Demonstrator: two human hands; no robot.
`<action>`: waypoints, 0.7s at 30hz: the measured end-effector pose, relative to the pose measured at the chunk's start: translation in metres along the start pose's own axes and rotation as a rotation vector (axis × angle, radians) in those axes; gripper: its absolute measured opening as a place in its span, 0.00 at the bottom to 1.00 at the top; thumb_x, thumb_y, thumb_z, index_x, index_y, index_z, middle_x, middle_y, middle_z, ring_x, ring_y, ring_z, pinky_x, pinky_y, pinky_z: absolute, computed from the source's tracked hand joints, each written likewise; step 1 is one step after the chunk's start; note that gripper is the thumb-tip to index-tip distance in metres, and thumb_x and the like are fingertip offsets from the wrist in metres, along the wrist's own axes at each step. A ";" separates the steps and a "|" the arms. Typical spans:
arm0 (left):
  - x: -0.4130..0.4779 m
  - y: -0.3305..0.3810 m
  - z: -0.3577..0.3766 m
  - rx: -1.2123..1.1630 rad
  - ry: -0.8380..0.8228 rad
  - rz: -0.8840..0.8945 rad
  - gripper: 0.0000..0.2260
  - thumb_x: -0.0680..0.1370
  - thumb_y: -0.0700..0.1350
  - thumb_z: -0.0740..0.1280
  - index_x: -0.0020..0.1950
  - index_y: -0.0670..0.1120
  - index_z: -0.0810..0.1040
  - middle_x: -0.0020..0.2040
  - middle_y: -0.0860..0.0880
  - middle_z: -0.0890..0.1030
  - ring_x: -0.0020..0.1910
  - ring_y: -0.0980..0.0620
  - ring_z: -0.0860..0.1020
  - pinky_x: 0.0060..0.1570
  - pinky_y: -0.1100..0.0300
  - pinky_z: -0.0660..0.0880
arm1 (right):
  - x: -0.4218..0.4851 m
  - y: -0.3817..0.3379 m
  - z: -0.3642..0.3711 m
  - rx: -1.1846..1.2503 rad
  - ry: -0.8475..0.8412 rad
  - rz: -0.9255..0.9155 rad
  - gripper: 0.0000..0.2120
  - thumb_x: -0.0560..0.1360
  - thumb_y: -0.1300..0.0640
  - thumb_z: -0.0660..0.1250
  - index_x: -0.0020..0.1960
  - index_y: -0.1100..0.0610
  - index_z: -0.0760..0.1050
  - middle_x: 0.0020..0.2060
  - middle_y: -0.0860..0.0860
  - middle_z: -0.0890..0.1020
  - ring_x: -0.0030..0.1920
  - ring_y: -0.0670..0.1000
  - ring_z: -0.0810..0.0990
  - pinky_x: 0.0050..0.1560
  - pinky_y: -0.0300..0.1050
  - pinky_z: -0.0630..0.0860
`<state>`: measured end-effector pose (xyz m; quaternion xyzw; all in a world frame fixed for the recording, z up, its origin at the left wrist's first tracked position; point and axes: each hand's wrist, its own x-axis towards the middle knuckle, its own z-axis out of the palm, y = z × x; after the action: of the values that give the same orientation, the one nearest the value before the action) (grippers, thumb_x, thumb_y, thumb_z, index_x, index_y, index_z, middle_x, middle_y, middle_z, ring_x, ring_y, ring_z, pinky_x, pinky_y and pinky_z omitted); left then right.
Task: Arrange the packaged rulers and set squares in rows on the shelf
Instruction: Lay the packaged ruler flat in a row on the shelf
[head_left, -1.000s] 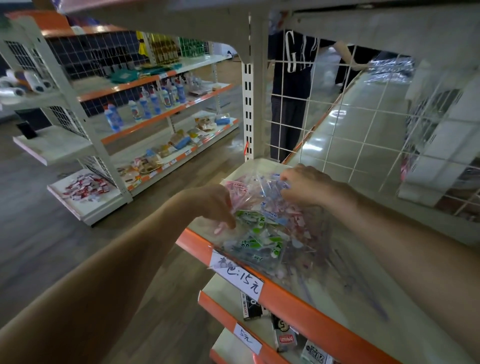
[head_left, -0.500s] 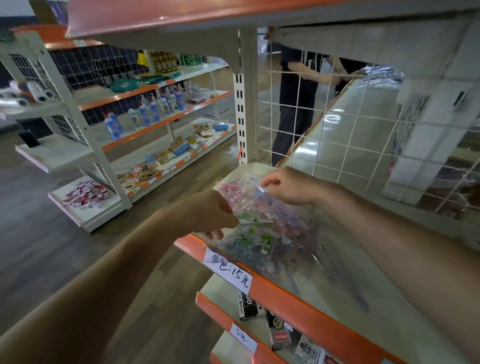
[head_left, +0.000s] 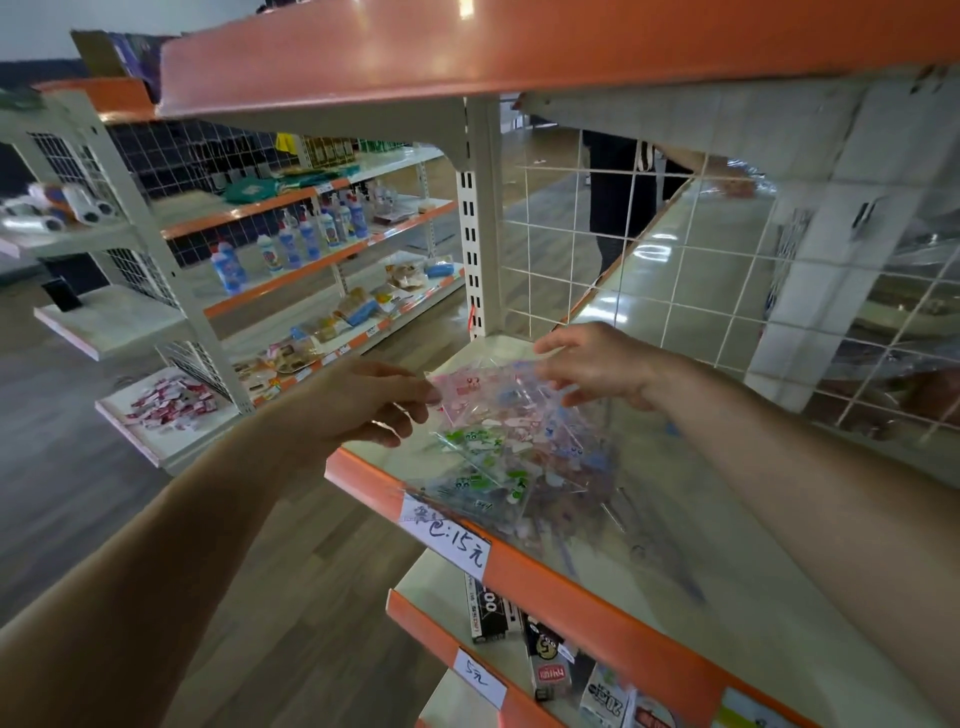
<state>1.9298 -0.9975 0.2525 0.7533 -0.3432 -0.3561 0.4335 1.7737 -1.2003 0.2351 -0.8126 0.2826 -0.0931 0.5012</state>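
Since half a second ago the right hand (head_left: 597, 366) has loosened its pinch on the plastic and its fingers now fan out. The left hand (head_left: 363, 405) has stayed at the heap's left side. Both forearms reach in from the near edge, the left from low on the left, the right from the right side across the shelf (head_left: 737, 597). The right hand hangs palm down with fingers apart and relaxed over the far right of the pile of packets (head_left: 498, 457) — whether it touches the wrapper I cannot tell. The left hand curls its thumb and fingertips onto the left edge of the pink packet (head_left: 472, 387), gripping it there.

That packet lies on top at the far end of the pile, between the two hands. The pile sits at the shelf's left end, its near corner reaching the orange front lip beside a handwritten price label (head_left: 447, 540). The packets are clear glossy sleeves printed in pink, green and blue — overlapping at angles, not in rows.
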 end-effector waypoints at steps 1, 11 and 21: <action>-0.001 0.003 -0.002 0.097 0.009 0.026 0.05 0.76 0.44 0.69 0.45 0.44 0.83 0.38 0.47 0.82 0.32 0.54 0.77 0.33 0.63 0.75 | 0.000 -0.003 -0.002 0.016 0.026 -0.026 0.10 0.75 0.61 0.68 0.56 0.56 0.75 0.45 0.52 0.78 0.45 0.49 0.78 0.40 0.39 0.78; 0.044 0.000 -0.006 0.321 0.092 -0.011 0.05 0.79 0.41 0.65 0.45 0.44 0.79 0.35 0.46 0.80 0.29 0.51 0.77 0.34 0.58 0.78 | 0.023 -0.031 0.012 -0.060 0.140 -0.094 0.14 0.76 0.65 0.66 0.61 0.62 0.75 0.51 0.56 0.80 0.48 0.51 0.78 0.48 0.42 0.76; 0.074 -0.033 0.003 0.543 -0.052 -0.164 0.08 0.75 0.41 0.69 0.50 0.37 0.80 0.41 0.41 0.82 0.31 0.49 0.76 0.29 0.61 0.76 | 0.029 -0.012 0.053 -0.788 -0.323 0.008 0.27 0.72 0.52 0.71 0.70 0.50 0.70 0.67 0.49 0.73 0.62 0.52 0.75 0.61 0.43 0.71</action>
<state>1.9719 -1.0473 0.2045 0.8576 -0.3752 -0.3042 0.1765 1.8255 -1.1719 0.2162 -0.9451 0.2174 0.1525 0.1905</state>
